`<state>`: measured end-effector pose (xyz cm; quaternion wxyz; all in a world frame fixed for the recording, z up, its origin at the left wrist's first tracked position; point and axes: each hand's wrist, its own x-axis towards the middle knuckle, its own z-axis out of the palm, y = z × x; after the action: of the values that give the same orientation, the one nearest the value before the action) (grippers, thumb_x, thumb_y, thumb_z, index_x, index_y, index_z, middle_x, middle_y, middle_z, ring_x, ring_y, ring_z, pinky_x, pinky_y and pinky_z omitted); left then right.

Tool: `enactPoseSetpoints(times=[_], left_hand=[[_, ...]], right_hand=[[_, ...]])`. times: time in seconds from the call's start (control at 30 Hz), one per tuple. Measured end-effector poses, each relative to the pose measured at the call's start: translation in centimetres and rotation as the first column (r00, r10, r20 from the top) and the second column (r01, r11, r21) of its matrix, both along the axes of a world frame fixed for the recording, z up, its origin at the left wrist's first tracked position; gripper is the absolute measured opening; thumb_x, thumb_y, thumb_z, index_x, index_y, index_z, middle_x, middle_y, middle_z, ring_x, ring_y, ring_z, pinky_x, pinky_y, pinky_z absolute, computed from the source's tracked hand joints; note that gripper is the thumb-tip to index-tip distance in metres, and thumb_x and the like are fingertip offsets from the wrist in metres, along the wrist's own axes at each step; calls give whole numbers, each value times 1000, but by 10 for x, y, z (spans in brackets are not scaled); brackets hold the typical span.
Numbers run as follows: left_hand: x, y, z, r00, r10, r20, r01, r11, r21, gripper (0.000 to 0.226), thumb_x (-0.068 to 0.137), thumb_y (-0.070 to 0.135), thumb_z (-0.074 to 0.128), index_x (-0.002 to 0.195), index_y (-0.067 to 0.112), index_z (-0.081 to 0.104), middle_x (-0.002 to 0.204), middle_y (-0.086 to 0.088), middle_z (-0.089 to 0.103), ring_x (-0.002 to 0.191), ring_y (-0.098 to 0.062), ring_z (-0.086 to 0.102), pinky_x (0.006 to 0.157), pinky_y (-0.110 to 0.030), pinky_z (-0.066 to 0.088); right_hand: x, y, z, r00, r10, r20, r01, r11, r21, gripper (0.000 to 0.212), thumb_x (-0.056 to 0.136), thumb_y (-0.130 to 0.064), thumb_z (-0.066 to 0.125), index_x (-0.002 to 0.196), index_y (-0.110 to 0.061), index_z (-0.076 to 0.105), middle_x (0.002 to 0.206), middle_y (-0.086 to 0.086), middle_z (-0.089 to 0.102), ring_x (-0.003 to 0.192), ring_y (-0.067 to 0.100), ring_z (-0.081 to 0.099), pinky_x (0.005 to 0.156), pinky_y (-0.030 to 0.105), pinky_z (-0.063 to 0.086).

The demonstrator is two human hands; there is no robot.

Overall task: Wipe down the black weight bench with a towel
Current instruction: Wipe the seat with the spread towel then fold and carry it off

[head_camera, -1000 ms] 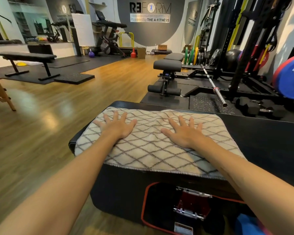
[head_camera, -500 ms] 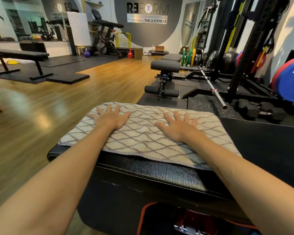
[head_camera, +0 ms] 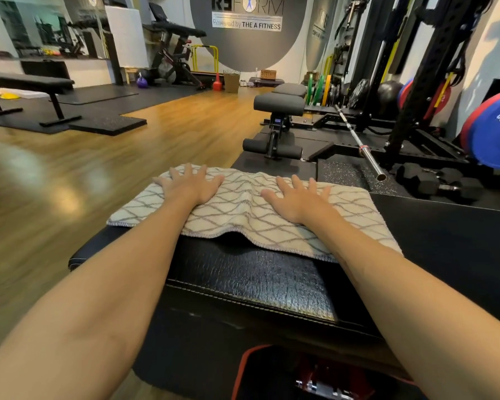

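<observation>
Fingers [head_camera: 188,171] flat on towel [head_camera: 243,209]; wall sign [head_camera: 246,24], seemingly "THE A FITNESS".

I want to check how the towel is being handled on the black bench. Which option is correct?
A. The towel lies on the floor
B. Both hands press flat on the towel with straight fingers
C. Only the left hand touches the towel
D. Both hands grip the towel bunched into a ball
B: the left hand and right hand both lie flat, fingers spread, on the towel, which is spread on the black bench.
</observation>
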<state>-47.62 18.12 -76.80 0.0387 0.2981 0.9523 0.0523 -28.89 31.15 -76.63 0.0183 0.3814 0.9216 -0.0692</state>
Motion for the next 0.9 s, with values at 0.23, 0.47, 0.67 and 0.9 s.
enactPoseSetpoints(times=[0.23,0.47,0.67,0.9], left_hand=[[43,-42,2,999,-40,2,40,999,-9,77,86,79,6,153,42,5,164,4,-3,149,-35,-3,108,-73,-1],[92,-74,2,999,-41,15,41,999,-12,77,86,79,5,154,40,4,164,3,-3,148,-36,-5,107,-73,-5],[127,-74,2,999,-45,-9,44,998,-55,75,88,75,4,154,39,1,164,0,-5,147,-41,-6,105,-75,-6],[129,-50,-4,996,-88,18,89,994,-67,76,87,77,4,153,40,-4,163,-1,-9,145,-45,-10,102,-78,-7]], right_hand=[[29,-41,4,999,52,8,-52,999,-14,79,89,-79,9,157,-41,4,167,-3,-7,152,36,-10,116,65,-8],[56,-80,6,996,82,32,-81,996,-37,79,89,-79,8,157,-40,1,167,-2,-9,151,36,-12,116,65,-10],[75,-98,1,992,126,24,-125,992,-26,71,95,-67,8,158,-37,-3,166,-2,-11,151,34,-14,116,64,-9],[74,-94,-2,989,148,30,-147,989,-27,63,101,-54,6,159,-31,-3,166,-3,-13,151,32,-16,117,63,-7]])
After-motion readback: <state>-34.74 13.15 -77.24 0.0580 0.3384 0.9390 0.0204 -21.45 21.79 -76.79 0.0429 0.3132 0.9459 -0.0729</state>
